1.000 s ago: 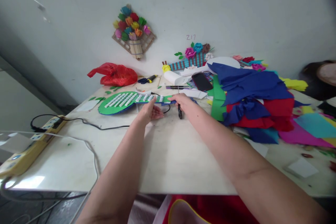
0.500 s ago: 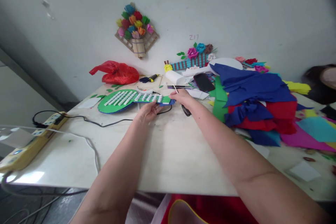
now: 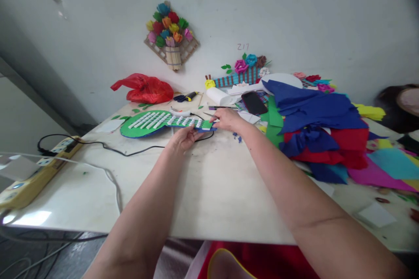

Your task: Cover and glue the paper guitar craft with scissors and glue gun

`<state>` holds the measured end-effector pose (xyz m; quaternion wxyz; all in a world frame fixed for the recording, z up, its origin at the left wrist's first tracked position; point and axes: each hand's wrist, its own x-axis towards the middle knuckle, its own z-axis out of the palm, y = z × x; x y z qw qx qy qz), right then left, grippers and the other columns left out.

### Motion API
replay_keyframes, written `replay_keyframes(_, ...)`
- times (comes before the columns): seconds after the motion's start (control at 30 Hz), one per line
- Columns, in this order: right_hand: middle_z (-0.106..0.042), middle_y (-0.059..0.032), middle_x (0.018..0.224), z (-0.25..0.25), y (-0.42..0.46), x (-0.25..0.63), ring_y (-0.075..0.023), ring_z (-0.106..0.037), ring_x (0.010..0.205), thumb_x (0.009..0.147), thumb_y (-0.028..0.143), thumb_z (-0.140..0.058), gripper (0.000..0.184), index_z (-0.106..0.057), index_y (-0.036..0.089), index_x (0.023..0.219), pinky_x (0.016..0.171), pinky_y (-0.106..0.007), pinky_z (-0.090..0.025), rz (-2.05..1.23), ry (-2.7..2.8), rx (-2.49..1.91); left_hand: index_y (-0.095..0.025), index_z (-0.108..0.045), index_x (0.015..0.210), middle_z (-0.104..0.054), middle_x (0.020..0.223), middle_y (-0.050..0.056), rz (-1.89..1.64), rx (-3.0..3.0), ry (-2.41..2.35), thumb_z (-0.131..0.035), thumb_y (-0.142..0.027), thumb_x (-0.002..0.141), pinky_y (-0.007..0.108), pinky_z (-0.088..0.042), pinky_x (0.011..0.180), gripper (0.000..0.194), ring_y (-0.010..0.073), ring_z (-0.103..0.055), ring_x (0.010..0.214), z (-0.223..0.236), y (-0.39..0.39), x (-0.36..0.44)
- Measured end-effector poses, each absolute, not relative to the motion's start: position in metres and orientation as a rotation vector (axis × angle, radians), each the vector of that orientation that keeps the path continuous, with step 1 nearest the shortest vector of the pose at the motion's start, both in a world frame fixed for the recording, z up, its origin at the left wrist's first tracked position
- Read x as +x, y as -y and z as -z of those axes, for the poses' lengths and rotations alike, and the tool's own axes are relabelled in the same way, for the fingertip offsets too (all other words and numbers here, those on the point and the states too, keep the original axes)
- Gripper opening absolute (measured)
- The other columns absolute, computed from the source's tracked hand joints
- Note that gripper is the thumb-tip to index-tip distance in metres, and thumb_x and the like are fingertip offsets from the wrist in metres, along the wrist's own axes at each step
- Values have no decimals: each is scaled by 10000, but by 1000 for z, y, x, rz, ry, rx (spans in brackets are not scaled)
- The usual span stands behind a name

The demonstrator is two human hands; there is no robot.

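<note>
Lying flat across the far side of the worktable (image 3: 212, 200), a green guitar-shaped piece (image 3: 149, 123) meets both of a crafter's hands at its narrow neck, its rounded body extending to the left of the grip. The left hand (image 3: 185, 138) grasps the neck's near edge, palm turned upward, fingers reaching toward the underside. Just to its right, the right hand (image 3: 227, 118) bends over the neck's tip, back of the hand up, fingers closed around a slim pointed tool (image 3: 209, 115) whose metal end juts leftward above the neck; the tool's handle is hidden. Both bare forearms stretch forward from the near edge and converge on the piece. Rows of white strips (image 3: 152, 120) slant across the green body, shorter ones line the neck, and blue edging (image 3: 207, 130) shows beneath the tip. Small blue scraps (image 3: 240, 139) lie just below the right wrist. Right beyond the neck rests a white implement (image 3: 180, 113); a black cord (image 3: 129, 155) runs off to the left of the left hand. Farther from the grip sit a red plastic bag (image 3: 147, 90), behind the rounded body, a dark phone (image 3: 254, 103), beyond the right hand, and heaped blue sheets (image 3: 310, 104), well to its right.
</note>
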<state>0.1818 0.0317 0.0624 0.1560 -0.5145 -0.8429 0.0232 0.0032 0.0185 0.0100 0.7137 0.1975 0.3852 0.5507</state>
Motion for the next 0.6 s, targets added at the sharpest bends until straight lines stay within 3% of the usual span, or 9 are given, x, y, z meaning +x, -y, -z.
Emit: replay_keyframes(0.6, -662, -66, 961, -62, -28, 177, -202, -596, 876, 749, 234, -657, 144, -731, 218, 872, 716, -251, -397, -19, 2547, -1385, -115, -506, 884, -644, 746, 95, -1206, 477, -842, -369, -85, 868, 372, -576, 652, 141, 204, -675, 695, -10, -17, 3)
